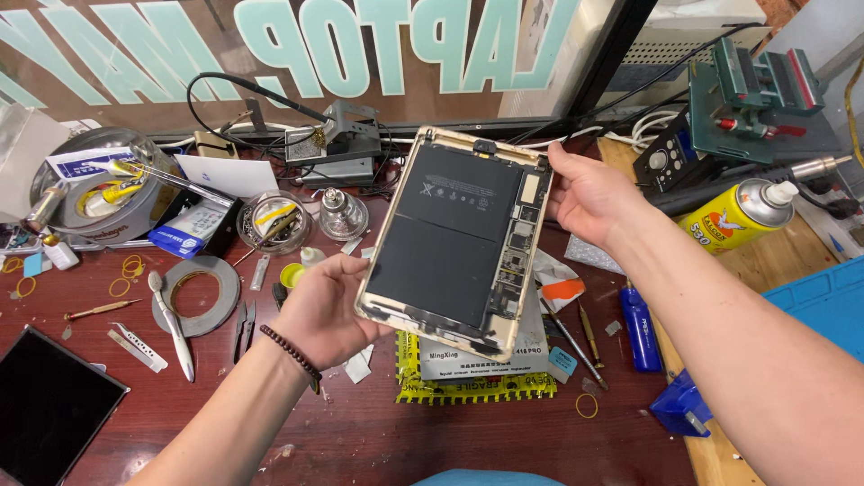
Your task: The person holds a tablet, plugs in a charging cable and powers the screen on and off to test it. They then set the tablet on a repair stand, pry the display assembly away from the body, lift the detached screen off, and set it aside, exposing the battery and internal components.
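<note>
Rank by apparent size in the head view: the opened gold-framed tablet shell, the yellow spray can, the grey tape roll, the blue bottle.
1. Opened gold-framed tablet shell, held up near the camera, so nearness enlarges it.
2. Yellow spray can and grey tape roll: look alike, unranked.
3. Blue bottle.

Opened gold metal tablet shell (459, 238) with matt black battery panels, above a glossy dark-red wooden workbench (360, 432).
</note>
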The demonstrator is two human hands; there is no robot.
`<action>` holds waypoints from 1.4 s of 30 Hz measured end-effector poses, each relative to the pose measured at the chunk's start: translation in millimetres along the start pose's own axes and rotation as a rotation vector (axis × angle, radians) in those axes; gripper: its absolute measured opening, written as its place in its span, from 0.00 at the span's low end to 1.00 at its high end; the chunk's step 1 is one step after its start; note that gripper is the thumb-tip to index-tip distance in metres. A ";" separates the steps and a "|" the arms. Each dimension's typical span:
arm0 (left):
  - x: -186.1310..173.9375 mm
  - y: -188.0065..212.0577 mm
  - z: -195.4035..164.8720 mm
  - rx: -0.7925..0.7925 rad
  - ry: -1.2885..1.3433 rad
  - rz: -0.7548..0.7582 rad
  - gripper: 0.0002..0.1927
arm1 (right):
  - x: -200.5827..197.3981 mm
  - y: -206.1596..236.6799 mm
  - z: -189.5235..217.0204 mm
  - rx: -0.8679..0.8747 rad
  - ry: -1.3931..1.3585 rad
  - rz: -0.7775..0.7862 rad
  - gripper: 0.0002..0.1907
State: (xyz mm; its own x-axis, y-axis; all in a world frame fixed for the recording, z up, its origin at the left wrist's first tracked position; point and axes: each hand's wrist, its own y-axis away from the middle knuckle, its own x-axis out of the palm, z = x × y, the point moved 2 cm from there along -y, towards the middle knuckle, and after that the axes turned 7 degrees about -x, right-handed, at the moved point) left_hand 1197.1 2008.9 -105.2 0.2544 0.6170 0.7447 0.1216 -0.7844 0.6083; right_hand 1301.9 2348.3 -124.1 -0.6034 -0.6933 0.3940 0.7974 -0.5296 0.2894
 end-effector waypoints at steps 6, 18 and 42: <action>-4.8 -5.9 10.3 -0.018 -0.366 -0.139 0.23 | 9.5 -11.8 -0.3 0.018 0.184 -0.040 0.11; -13.0 -12.4 18.3 -0.075 -0.491 -0.143 0.20 | 1.5 -28.0 -17.6 0.166 0.133 0.016 0.12; -22.3 -72.3 -33.6 0.142 -0.530 -0.126 0.11 | 6.2 4.8 -0.7 -0.404 0.944 -0.112 0.06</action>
State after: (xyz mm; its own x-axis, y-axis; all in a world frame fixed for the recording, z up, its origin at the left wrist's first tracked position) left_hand 1150.5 2053.9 -156.5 0.6721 0.6189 0.4064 0.3014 -0.7301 0.6133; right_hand 1302.0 2341.1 -120.9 -0.5733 -0.6389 -0.5129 0.7794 -0.6184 -0.1008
